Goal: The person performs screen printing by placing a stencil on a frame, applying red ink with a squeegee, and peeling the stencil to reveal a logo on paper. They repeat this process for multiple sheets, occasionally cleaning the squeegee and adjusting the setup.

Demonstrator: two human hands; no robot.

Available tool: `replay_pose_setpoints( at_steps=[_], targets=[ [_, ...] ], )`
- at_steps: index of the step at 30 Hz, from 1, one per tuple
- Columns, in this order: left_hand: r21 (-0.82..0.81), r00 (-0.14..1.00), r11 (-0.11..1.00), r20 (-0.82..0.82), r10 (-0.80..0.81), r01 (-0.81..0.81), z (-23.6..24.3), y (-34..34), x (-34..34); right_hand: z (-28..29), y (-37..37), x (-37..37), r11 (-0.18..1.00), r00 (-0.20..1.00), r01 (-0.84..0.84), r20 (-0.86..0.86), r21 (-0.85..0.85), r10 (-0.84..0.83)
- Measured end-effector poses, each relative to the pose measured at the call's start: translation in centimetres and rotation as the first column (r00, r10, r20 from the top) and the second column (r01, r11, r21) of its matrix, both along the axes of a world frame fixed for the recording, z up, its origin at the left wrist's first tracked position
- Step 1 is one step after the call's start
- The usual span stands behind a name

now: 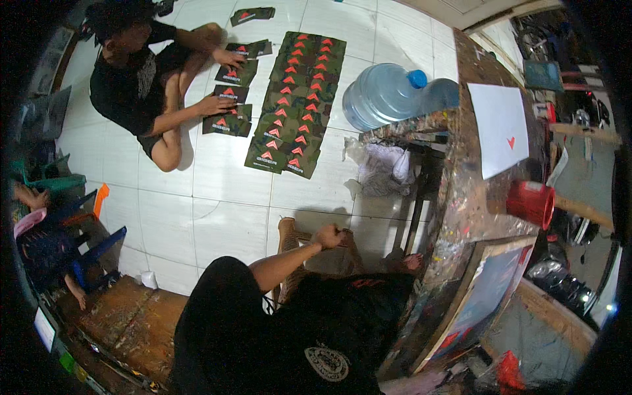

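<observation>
My left hand (328, 237) is raised over my lap, its fingers curled closed; what they hold, if anything, is hidden. Beside its fingertips a dim limb (354, 254) shows, which may be my right forearm; my right hand cannot be clearly made out. Beyond my hands, two long columns of overlapping camouflage pieces (296, 102) with red arrow marks lie on the white tiles. On the left, another person (125, 79) in black sits on the floor, with both hands resting on a shorter row of similar dark pieces (227, 122).
A large blue water bottle (378, 95) lies by the paint-stained table (487, 178) on the right. The table carries a white sheet (498, 128) with a red mark, a red cup (530, 203) and a framed screen (475, 296). A wooden board (131, 316) is at lower left.
</observation>
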State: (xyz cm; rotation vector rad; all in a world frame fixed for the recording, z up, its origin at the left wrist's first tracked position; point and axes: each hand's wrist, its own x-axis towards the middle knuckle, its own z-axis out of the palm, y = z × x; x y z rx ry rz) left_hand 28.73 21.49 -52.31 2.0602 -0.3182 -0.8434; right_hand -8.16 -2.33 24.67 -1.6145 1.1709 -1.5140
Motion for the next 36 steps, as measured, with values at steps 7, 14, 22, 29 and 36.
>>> replay_pose_setpoints(
  at_steps=[7,14,22,29,36],
  targets=[
    [-0.084,0.971,0.976,-0.113,-0.209,0.2,17.4,8.3,3.6,5.1,-0.6,-9.2,0.858,0.857,-0.442,0.404,0.261,0.319],
    [-0.257,0.865,0.848,-0.076,-0.495,0.463,17.4,9.5,-0.6,3.2,-1.9,-6.9,0.932,0.944,-0.271,0.255,0.241,0.209],
    [-0.346,0.963,0.899,0.119,-0.243,0.269,17.0,8.8,-1.6,4.1,-2.7,-8.9,0.985,0.992,-0.098,-0.071,0.142,0.108],
    [-0.329,0.971,0.914,0.105,-0.213,0.236,18.0,10.1,-1.0,0.0,1.7,-6.6,0.999,0.954,0.035,-0.296,-0.02,-0.039],
    [-0.056,0.901,0.922,0.24,-0.36,0.383,15.8,9.3,0.5,-0.2,-5.7,-13.0,0.965,0.948,-0.256,0.21,0.056,0.24]
  ],
)
